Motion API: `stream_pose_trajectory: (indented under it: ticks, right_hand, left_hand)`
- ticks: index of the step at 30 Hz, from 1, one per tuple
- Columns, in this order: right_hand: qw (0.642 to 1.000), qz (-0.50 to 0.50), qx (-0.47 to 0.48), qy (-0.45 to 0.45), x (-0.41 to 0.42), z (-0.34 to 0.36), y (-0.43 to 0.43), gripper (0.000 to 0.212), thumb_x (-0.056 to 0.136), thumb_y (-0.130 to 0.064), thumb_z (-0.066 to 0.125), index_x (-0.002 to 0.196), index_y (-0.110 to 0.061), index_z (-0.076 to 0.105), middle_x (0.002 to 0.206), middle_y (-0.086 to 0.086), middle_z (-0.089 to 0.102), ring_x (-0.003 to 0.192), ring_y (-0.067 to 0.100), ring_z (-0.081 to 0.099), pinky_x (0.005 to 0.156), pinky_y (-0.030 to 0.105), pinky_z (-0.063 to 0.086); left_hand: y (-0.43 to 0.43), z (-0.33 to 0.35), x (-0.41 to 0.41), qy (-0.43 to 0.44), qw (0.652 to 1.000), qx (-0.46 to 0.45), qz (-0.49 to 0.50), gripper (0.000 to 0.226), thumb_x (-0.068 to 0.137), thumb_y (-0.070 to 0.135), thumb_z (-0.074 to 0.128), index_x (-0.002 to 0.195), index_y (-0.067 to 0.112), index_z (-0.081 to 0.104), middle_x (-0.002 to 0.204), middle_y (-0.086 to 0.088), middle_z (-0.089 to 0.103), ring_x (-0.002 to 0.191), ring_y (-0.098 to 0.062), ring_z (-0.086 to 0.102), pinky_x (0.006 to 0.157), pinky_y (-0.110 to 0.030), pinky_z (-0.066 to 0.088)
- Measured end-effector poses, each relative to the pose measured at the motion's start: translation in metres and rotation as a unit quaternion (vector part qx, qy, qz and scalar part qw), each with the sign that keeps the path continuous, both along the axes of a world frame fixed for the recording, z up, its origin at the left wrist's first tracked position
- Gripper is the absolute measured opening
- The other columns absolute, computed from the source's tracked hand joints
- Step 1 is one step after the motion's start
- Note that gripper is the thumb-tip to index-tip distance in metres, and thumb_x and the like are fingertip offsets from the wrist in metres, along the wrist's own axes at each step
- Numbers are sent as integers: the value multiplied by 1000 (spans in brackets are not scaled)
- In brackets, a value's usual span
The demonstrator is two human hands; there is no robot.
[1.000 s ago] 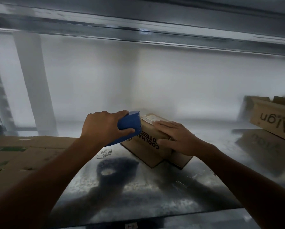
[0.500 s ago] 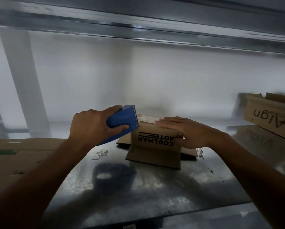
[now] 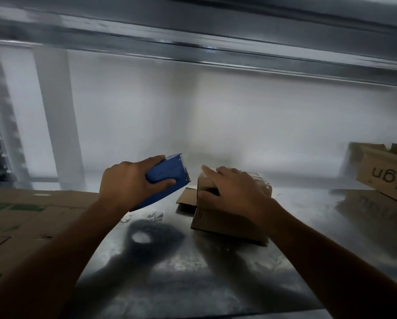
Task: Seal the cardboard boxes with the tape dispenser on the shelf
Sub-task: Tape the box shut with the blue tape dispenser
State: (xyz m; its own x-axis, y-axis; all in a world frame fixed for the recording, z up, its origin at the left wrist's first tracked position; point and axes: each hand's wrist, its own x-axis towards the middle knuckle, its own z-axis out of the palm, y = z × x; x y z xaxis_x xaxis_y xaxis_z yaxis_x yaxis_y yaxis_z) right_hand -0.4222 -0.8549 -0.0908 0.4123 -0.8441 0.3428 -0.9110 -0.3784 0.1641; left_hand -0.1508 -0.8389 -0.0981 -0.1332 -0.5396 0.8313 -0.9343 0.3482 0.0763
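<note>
left hand point(image 3: 126, 183) gripping blue tape dispenser point(image 3: 164, 178), right hand point(image 3: 232, 192) on box point(image 3: 229, 223) (flap open)

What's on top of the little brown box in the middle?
The right hand rests on the small box, covering most of its top, so any tape or seam there is hidden. The blue tape dispenser, in the left hand, is beside it.

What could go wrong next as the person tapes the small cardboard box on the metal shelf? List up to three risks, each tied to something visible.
1. The toothed edge of the blue plastic tape dispenser, in the left hand's grip, faces the right hand nearby and could nick its fingers.
2. A loose flap sticks out from the small brown cardboard box; tape may miss it.
3. The box may slide on the smooth metal shelf.
</note>
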Motion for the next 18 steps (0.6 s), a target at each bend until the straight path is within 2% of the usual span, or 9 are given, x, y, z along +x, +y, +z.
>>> stream_pose_trajectory:
  ticks: [4, 9, 12, 14, 16, 18]
  right_hand:
    - [998, -30, -16, -54, 13, -16, -6, 69, 87, -83, 26, 135, -39, 49, 140, 1, 53, 125, 27, 49, 103, 49, 38]
    - [995, -42, -71, -47, 12, -34, -12, 83, 78, -94, 23, 126, -34, 52, 131, 0, 53, 117, 26, 50, 97, 47, 41]
    - [980, -17, -180, -85, 12, -41, -17, 69, 85, -81, 41, 110, -19, 61, 110, 5, 61, 98, 29, 58, 82, 44, 44]
    - [969, -8, -227, -100, 13, -44, -18, 60, 86, -69, 53, 104, -13, 63, 102, 7, 62, 91, 31, 59, 78, 43, 45]
    - [968, -3, -226, -107, 14, -45, -18, 58, 84, -64, 56, 106, -12, 64, 102, 7, 63, 92, 31, 59, 79, 44, 46]
    - [972, 15, -202, -117, 10, -42, -18, 59, 81, -65, 51, 109, -14, 65, 106, 3, 62, 94, 28, 59, 82, 43, 45]
  left_hand:
    - [-1, -2, 7, 8, 1000, 6, 1, 70, 73, 79, 60, 122, 31, 73, 71, -5, 74, 62, -32, 69, 60, -33, 51]
    - [0, -3, 2, 5, 1000, 7, -13, 75, 72, 80, 53, 126, 31, 71, 71, -5, 73, 61, -31, 68, 60, -36, 56]
    - [0, -4, 5, -8, 999, -23, -30, 78, 73, 80, 46, 124, 27, 73, 67, -6, 73, 58, -32, 68, 58, -40, 59]
    - [-1, -4, 7, -11, 999, -26, -29, 79, 72, 80, 47, 126, 28, 73, 72, -7, 75, 61, -32, 70, 61, -39, 59]
    - [-3, -7, 10, -10, 999, -26, -30, 80, 71, 79, 48, 128, 28, 71, 79, -6, 77, 65, -32, 72, 64, -38, 57]
    - [-4, -8, 12, -7, 999, -22, -38, 83, 71, 79, 48, 131, 27, 69, 85, -7, 79, 68, -32, 73, 65, -37, 56]
